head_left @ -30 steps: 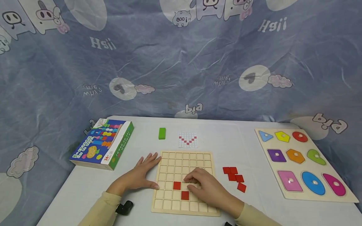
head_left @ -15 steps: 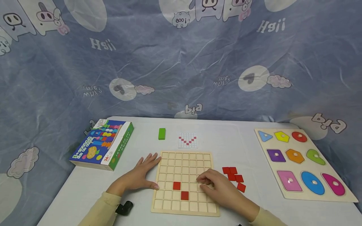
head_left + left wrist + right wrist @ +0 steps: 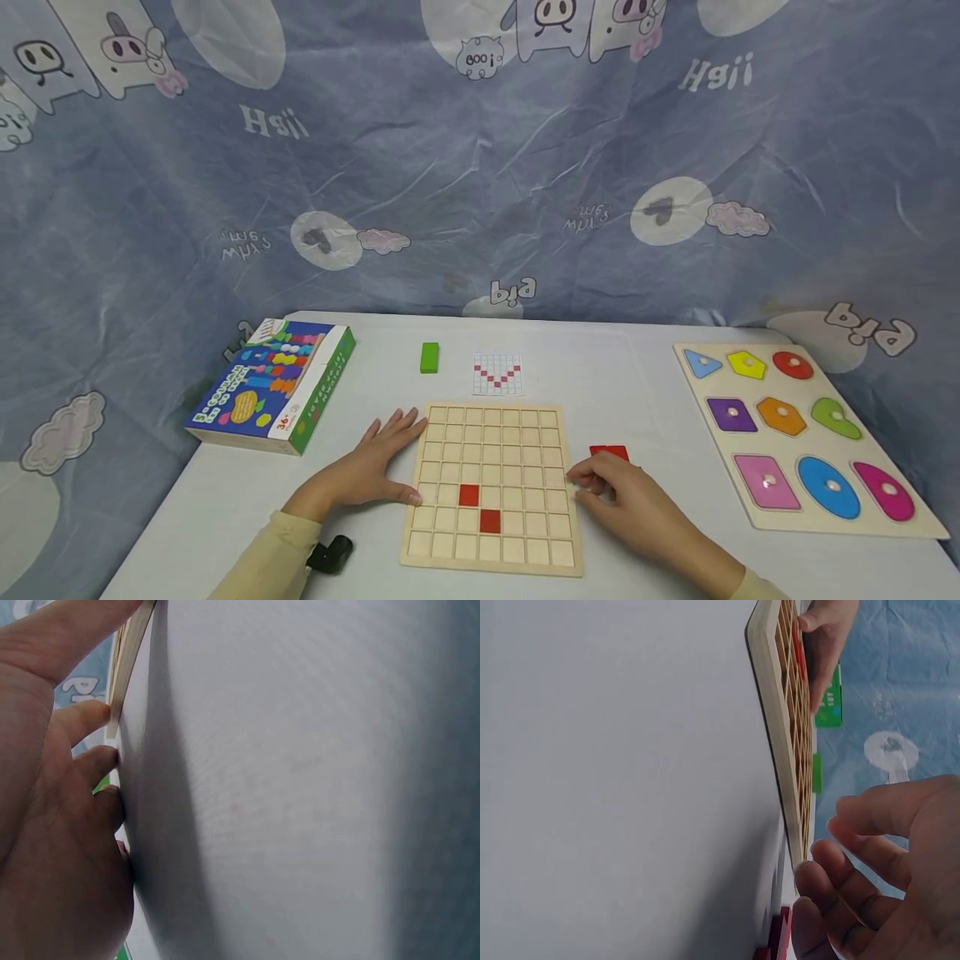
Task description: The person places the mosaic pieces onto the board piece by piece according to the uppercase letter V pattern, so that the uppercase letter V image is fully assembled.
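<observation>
A square wooden grid board (image 3: pixel 487 450) lies flat on the table. Two red square tiles sit in its cells, one upper left (image 3: pixel 468 495) and one lower right (image 3: pixel 490 522), touching corner to corner. Along the board's left edge rests my left hand (image 3: pixel 367 471), fingers spread and thumb on the rim. My right hand (image 3: pixel 626 500) hovers just past the board's right edge, fingers loosely bent. In the right wrist view a gap shows between thumb and fingers, with nothing held. Beneath and beyond this hand lie loose red tiles (image 3: pixel 609 452), mostly hidden by it.
Behind the board lies a small pattern card (image 3: pixel 497 374) with a red V on a grid. Left of the card is a green block (image 3: pixel 429 357). A colourful game box (image 3: pixel 273 383) stands at left; a knobbed shape puzzle (image 3: pixel 787 442) lies at right.
My right hand has moved right, from over the middle of the board to beside its right edge, now covering most of the loose tiles. My left hand has stayed put.
</observation>
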